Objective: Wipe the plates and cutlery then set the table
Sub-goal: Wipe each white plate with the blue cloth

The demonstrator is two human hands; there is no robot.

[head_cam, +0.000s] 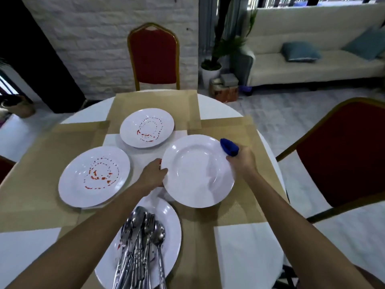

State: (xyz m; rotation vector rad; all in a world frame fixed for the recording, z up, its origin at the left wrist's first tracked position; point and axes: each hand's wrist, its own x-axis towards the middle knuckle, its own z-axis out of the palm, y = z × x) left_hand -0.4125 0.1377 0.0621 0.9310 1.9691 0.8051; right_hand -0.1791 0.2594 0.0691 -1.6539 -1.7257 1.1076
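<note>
Plates, four, two stained, left hand gripping clean plate, right hand clutching one blue cloth

Lower centre: the cutlery pile overlaps too tightly to count. Its handles run off the bottom edge, as does the near rim of the cutlery plate.
Left hand: fingers go under the clean plate and are hidden; only the thumb shows on the rim.
Red speck by the knuckles: too small to identify.
Right hand: blue cloth mostly buried in the fist.
Right chair: cut by the frame edge.
Left edge, upper: 1 dark object, blurred.
</note>
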